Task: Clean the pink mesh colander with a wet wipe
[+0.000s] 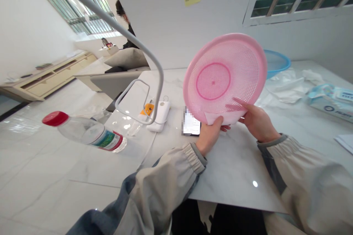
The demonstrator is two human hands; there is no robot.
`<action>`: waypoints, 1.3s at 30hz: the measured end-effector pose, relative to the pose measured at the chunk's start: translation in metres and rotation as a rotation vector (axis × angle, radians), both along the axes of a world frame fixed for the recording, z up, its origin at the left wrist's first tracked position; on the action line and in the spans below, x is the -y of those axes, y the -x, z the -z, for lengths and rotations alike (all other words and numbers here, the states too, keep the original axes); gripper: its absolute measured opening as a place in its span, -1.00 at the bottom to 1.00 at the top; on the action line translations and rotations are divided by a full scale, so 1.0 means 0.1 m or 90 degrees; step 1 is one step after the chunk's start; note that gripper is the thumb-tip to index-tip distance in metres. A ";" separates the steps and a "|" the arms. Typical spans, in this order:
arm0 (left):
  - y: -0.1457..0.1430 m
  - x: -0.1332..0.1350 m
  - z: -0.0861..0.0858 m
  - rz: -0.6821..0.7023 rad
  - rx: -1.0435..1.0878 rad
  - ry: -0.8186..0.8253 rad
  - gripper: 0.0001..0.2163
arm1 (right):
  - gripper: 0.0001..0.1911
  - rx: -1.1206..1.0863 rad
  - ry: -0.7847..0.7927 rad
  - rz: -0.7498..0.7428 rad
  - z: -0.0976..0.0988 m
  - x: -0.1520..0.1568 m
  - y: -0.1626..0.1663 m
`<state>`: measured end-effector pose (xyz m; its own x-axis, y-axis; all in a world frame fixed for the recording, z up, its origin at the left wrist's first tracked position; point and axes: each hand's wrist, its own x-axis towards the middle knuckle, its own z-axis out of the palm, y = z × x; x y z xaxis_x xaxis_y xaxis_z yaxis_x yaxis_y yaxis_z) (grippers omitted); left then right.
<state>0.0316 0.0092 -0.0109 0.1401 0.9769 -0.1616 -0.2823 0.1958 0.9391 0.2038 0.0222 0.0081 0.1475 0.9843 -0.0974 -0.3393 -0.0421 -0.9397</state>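
Observation:
A round pink mesh basket (213,82) is tilted up above the table, its inside facing me. A white wipe (234,118) lies folded over its lower rim. My left hand (210,136) is closed on that rim, its thumb pressing on the wipe at the left end. On the other side, my right hand (258,122) is closed at the rim near the wipe's right end, with a finger stretched over the mesh. A phone (192,125) with a lit screen lies on the table just behind my left hand.
A blue basket (278,60), crumpled clear plastic (286,88) and a wipes pack (331,102) lie at the right. To the left are a red-capped bottle (88,132), a white device (160,115) and a grey bent stand (158,66). A person (129,25) sits farther back.

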 end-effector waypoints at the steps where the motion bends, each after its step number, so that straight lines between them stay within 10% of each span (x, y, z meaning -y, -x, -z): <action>1: 0.01 0.00 0.00 -0.005 0.009 0.011 -0.74 | -0.48 -0.002 0.001 0.017 0.00 -0.02 -0.04; 8: 0.06 -0.01 0.03 -0.050 -0.050 -0.045 -0.73 | -0.50 0.063 -0.025 0.115 -0.03 -0.06 -0.15; 16: 0.07 -0.02 0.07 -0.174 -0.033 -0.149 -0.70 | -0.52 0.039 -0.020 0.019 -0.05 0.03 -0.11; 25: 0.01 0.06 -0.04 0.083 0.152 -0.095 -0.49 | -0.57 -0.012 -0.044 0.181 -0.01 -0.06 -0.12; 39: 0.07 0.00 -0.05 -0.018 0.089 -0.087 -0.66 | -0.66 0.016 -0.193 0.281 0.00 -0.12 -0.14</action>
<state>0.0245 0.0097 -0.0058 0.1243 0.9922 -0.0086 -0.4161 0.0599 0.9073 0.2179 0.0339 0.0082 0.5522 0.8116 0.1905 -0.2405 0.3739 -0.8957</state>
